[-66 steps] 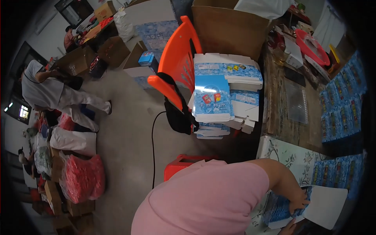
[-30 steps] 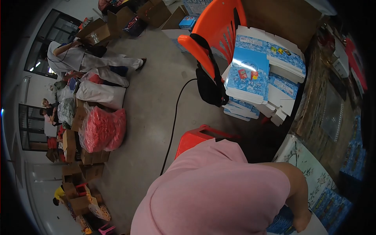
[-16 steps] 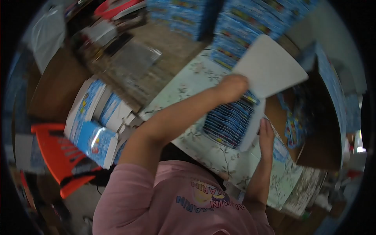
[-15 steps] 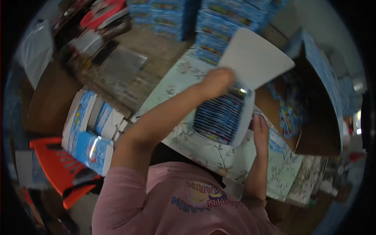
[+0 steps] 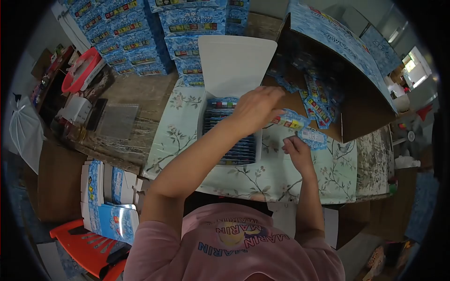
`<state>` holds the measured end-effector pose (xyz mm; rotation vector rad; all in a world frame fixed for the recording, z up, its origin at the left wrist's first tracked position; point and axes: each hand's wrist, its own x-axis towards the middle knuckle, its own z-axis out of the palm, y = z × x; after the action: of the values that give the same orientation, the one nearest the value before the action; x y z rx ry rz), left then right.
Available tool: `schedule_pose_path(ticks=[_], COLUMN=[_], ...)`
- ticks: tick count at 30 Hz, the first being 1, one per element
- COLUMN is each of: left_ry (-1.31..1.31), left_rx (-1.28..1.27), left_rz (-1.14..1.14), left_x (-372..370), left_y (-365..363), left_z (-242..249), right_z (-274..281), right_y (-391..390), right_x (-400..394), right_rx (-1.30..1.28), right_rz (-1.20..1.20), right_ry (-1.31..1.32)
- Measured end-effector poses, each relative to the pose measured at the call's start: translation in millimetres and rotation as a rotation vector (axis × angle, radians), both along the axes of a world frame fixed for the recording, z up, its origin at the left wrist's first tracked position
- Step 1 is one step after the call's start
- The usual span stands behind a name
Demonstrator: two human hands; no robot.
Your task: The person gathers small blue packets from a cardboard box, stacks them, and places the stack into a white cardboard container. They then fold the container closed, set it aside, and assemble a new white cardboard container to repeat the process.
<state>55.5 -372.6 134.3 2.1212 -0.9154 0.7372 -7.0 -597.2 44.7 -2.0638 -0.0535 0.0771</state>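
Note:
An open white box stands on the floral-covered table, its lid raised at the back. Rows of blue sachets fill it upright. Above the box's right side, my left hand is closed on a blue sachet that sticks out to the right. My right hand hovers right of the box, below that sachet, with thumb and forefinger apart and nothing visible between them; its other fingers are partly hidden. Another sachet lies on the table just beyond my right hand.
A large open carton with loose sachets lies at the right. Stacked blue boxes stand behind. Left are flattened boxes, an orange chair, a red basin and a clear plastic tray.
The view has turned, and the box now appears upright, farther left. My left hand has moved from the lid's base to a sachet at the right. My right hand has left the box's side.

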Motion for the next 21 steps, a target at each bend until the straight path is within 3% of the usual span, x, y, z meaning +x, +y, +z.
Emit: schedule_pose_path(ticks=[2, 3, 4, 6, 8, 11, 17, 20, 21], left_ry=[0.139, 0.365, 0.356, 0.925, 0.917, 0.934, 1.089, 1.065, 1.035], left_rx=[-0.037, 0.165, 0.173, 0.517, 0.541, 0.576, 0.676, 0.702, 0.69], left_rz=[0.164, 0.246, 0.241, 0.24, 0.201, 0.155, 0.116, 0.105, 0.118], left_x=[12.0, 17.6, 24.4, 30.8, 43.7, 50.6, 58.8, 70.3, 72.0], left_y=[17.4, 33.7, 46.5, 65.1, 74.9, 70.9, 65.3, 65.2, 64.0], left_z=[-10.4, -15.0, -18.2, -32.5, -63.8, -71.7, -52.2, -64.1, -69.4], right_z=[-2.0, -0.2, 0.3, -5.0, -6.8, -3.7, -0.4, -0.5, -0.3], right_y=[-10.4, -13.0, -13.0, -9.7, -2.0, 17.2, 24.0, 20.9, 21.7], right_x=[-10.6, -18.0, -19.7, -21.5, -20.4, -13.0, 12.1, 39.4, 51.4], right_rx=[-0.123, -0.18, -0.234, -0.201, -0.172, -0.16, -0.133, -0.248, -0.408], right_rz=[0.047, 0.062, 0.076, 0.098, 0.124, 0.135, 0.107, -0.035, -0.046], right_ry=[0.032, 0.096, 0.159, 0.155, 0.148, 0.099, -0.073, -0.117, -0.306])
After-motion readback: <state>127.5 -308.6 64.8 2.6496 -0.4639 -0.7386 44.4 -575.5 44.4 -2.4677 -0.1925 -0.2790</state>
